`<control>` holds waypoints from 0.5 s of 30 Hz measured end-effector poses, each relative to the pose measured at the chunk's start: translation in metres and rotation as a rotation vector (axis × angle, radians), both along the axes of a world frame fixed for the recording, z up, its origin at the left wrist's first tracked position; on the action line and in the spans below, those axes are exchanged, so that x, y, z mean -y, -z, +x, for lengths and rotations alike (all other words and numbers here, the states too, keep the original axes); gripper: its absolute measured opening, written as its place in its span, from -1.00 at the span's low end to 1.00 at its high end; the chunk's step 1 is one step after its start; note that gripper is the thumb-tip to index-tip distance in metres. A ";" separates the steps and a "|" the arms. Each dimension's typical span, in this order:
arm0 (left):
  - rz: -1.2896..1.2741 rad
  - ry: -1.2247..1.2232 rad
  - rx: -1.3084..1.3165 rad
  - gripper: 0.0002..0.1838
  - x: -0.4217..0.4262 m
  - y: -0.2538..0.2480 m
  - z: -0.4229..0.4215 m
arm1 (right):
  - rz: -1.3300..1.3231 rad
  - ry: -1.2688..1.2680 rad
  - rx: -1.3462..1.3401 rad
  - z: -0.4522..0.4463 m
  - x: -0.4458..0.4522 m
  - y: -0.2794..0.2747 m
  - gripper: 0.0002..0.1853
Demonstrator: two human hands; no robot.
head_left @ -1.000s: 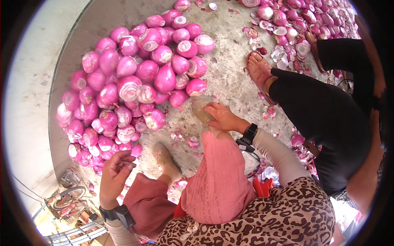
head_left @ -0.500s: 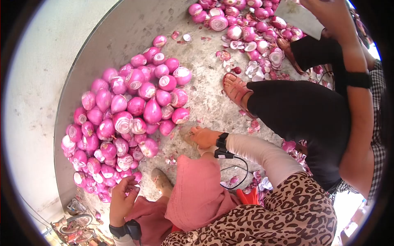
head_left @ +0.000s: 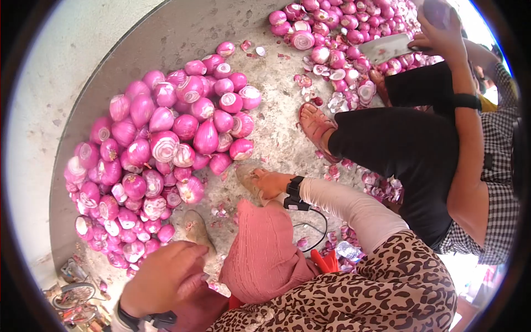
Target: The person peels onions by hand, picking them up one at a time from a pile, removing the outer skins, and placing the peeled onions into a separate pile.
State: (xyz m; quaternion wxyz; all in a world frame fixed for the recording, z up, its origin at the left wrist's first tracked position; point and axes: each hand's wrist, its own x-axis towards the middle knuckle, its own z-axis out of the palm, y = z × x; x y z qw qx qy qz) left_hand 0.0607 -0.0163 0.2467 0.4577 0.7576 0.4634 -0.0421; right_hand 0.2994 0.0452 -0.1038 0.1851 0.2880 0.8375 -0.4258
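Observation:
My left hand point(head_left: 163, 276) is at the lower left, in front of my pink-clad legs. Its fingers are bent but apart from the thumb, and I see nothing in them. The nearest part of the large heap of pink-red onions point(head_left: 163, 146) lies just above it, some with cut ends showing pale rings. My right hand point(head_left: 274, 183) hangs beside my knee, over my shoe point(head_left: 249, 177), with its back toward me. Its fingers curl down and in; what they hold, if anything, is hidden. Black straps circle both wrists, and a cable runs from the right one.
A person in black trousers point(head_left: 398, 155) sits at the right, one hand around a blurred round thing, near a wide pale flat piece point(head_left: 384, 48). More onions point(head_left: 354, 22) and skins lie beyond. A grey curved wall point(head_left: 105, 88) borders the heap; a bicycle point(head_left: 72, 299) shows lower left.
My left hand has moved down and looks larger, its fingers now pointing right. My right hand has hardly moved. The other person's hand has shifted, and the view has tilted slightly.

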 end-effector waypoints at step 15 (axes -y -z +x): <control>0.181 -0.186 0.158 -0.66 -0.023 0.177 -0.069 | -0.116 -0.209 0.205 -0.020 -0.026 0.011 -0.38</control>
